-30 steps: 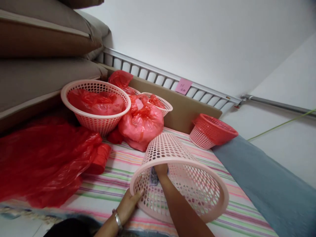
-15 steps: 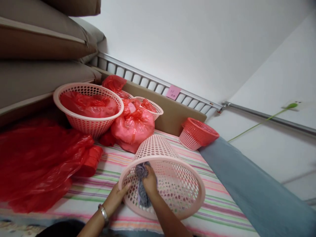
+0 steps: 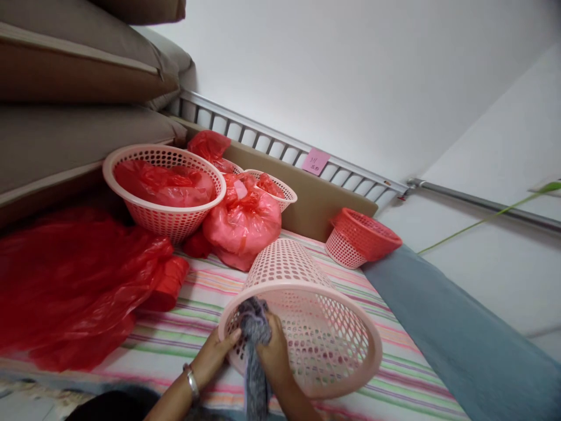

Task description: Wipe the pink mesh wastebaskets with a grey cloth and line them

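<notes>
A pink perforated plastic basket [image 3: 289, 263] lies on its side, its mouth facing me. My left hand [image 3: 217, 354], with a silver bangle on the wrist, grips the left part of its rim, thumb at the mouth and the other fingers hidden behind. Just inside the opening, my right hand [image 3: 275, 349] is closed around a bunched grey-purple cloth [image 3: 256, 333]. The cloth's lower end hangs down over the rim toward me.
Left of the basket are red plastic film [image 3: 87, 292] and an upright pink basket [image 3: 166, 207] lined with red plastic. Behind stands a tied, filled red bag [image 3: 243, 225]. Small red and pink baskets [image 3: 363, 237] sit at right. Cushions [image 3: 87, 134] are stacked at upper left.
My right hand has drawn the cloth slightly out toward the basket's mouth, so more of it hangs over the rim. The view has shifted a little to the left.
</notes>
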The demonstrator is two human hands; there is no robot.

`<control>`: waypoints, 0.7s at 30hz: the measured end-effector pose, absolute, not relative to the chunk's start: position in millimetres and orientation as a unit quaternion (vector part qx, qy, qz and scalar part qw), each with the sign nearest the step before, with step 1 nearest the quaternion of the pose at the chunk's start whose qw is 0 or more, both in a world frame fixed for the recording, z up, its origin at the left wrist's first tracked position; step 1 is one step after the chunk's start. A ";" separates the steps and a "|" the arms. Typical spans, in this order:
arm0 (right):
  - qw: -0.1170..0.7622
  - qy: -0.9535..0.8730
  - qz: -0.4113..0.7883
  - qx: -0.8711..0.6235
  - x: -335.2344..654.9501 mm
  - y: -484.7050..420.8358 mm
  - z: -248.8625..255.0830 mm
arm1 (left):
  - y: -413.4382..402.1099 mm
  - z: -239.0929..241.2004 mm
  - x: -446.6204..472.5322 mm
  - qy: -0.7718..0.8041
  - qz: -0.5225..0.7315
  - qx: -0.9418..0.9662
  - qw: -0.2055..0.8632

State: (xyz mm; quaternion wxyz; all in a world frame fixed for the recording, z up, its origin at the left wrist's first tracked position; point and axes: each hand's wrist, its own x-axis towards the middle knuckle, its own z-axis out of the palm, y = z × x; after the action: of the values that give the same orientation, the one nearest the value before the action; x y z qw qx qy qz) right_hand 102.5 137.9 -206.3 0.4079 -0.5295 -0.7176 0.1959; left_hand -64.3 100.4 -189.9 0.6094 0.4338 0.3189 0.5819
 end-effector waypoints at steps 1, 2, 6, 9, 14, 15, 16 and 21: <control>0.419 -0.703 0.180 -0.545 99.6 154.9 -204.4 | 100.5 -190.3 -63.3 0.311 0.583 0.430 0.616; 0.424 -0.693 0.161 -0.560 96.8 172.5 -202.5 | 100.6 -190.7 -62.5 0.304 0.585 0.425 0.621; 0.398 -0.681 0.110 -0.605 90.8 233.3 -197.2 | 99.5 -192.1 -60.3 0.297 0.592 0.411 0.627; 0.386 -0.685 0.114 -0.607 93.7 259.3 -198.2 | 98.4 -193.1 -59.3 0.306 0.579 0.426 0.624; 0.368 -0.698 0.117 -0.603 100.9 268.3 -204.9 | 99.2 -186.7 -67.9 0.333 0.542 0.467 0.615; 0.365 -0.701 0.117 -0.601 101.9 266.8 -205.8 | 99.9 -184.6 -71.5 0.345 0.538 0.471 0.608; 0.363 -0.703 0.116 -0.600 102.7 264.7 -206.4 | 100.6 -182.9 -75.1 0.359 0.538 0.470 0.600; 0.357 -0.706 0.114 -0.601 102.1 243.3 -206.9 | 101.9 -178.0 -80.1 0.393 0.543 0.473 0.573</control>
State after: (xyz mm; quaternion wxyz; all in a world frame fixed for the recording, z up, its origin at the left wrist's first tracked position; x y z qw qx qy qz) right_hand 102.1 243.3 -206.9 0.3572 -0.6012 -0.7057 0.1135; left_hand -80.1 101.9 -178.0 0.5725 0.4726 0.3926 0.5429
